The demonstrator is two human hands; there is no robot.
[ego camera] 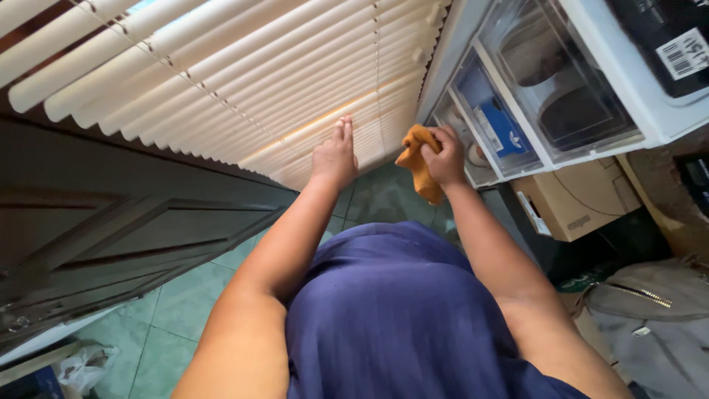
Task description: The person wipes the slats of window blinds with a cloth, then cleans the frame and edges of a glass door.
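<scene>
Right of the right-hand fingers (442, 140), a blue box with a white label (501, 127) sits in a clear drawer. Lower right of them stands a brown cardboard box (580, 199), a white label on its end. Far upper right, a white barcode label (684, 53) marks a black thing.

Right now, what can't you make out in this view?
- Right hand: palm and most of the orange cloth are hidden inside the fist.
- Left hand: fingertips against the blinds; contact unclear.
- Clear drawers: contents blurred behind plastic.
- Cardboard box: cut off by the drawers above.
</scene>
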